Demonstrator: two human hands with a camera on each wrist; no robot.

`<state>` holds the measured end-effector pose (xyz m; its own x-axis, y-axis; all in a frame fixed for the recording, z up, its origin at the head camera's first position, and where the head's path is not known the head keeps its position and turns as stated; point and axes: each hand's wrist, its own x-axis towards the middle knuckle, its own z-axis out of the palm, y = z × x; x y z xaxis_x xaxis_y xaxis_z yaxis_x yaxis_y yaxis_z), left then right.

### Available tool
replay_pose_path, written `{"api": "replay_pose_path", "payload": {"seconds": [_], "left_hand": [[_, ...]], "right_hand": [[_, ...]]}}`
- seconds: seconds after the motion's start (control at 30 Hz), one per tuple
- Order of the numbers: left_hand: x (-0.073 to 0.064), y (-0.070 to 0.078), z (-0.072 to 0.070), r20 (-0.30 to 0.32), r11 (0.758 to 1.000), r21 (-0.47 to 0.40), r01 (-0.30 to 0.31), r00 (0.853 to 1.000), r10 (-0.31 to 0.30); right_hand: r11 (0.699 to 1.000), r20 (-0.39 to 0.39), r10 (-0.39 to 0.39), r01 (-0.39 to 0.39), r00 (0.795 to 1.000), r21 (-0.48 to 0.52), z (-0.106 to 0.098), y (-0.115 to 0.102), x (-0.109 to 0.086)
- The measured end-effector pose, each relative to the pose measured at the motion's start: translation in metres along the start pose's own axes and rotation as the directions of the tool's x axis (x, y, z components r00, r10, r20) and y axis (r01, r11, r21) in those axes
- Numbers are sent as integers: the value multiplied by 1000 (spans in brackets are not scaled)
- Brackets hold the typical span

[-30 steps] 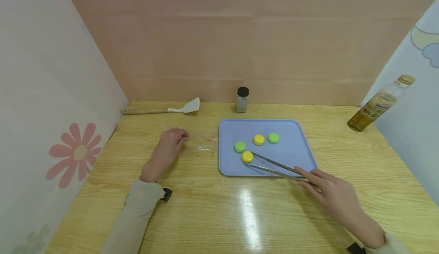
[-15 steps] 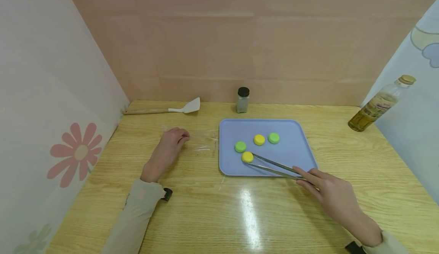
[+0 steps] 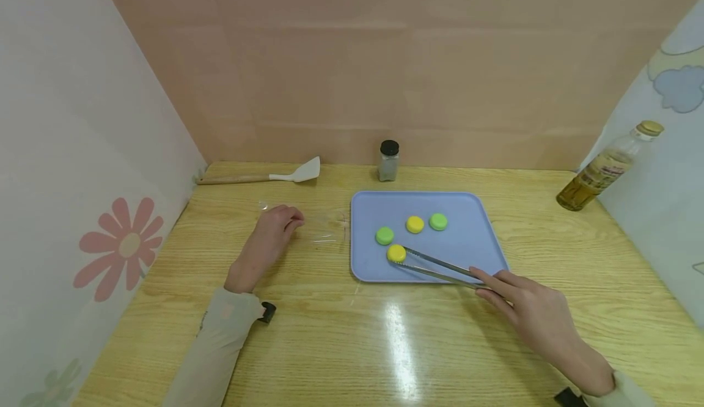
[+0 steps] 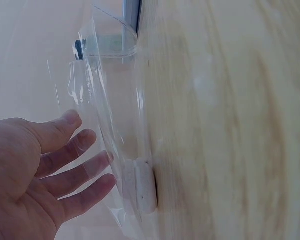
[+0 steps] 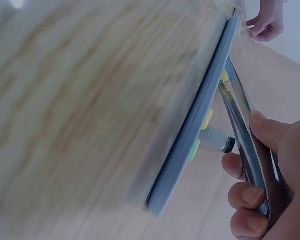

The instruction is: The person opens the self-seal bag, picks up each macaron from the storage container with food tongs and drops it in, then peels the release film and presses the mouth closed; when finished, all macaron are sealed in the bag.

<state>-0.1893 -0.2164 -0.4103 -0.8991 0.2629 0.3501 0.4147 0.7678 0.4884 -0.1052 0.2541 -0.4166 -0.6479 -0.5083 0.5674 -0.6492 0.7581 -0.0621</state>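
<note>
Centre left, your left hand (image 3: 267,234) pinches a clear plastic bag (image 4: 122,115), presumably to prop it open; lower right, your right hand (image 3: 536,312) grips silver metal tongs (image 5: 266,170), bracketing a round yellow macaron (image 3: 396,253) in the mid-frame blue rectangular tray (image 3: 467,236), likely for steadiness.

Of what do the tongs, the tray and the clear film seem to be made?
Tongs: shiny metal, probably steel, given visible reflections.
Tray: smooth, perhaps plastic, given even colour, rounded corners.
Clear film: glossy, likely plastic; see-through with bright highlights.
</note>
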Motion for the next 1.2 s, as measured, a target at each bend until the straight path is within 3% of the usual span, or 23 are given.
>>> {"api": "replay_pose_path", "payload": {"seconds": [0.4, 0.93, 1.2], "left_hand": [[-2, -1, 1, -11, 1000, -8, -22, 1000, 22], [-1, 0, -1, -19, 999, 11, -42, 999, 42], [0, -1, 1, -13, 999, 14, -36, 999, 37]], "right_hand": [[1000, -8, -21, 21, 1000, 22, 2, -5, 12], [991, -57, -93, 98, 994, 96, 23, -17, 54], [989, -10, -86, 87, 996, 123, 37, -17, 68]]}}
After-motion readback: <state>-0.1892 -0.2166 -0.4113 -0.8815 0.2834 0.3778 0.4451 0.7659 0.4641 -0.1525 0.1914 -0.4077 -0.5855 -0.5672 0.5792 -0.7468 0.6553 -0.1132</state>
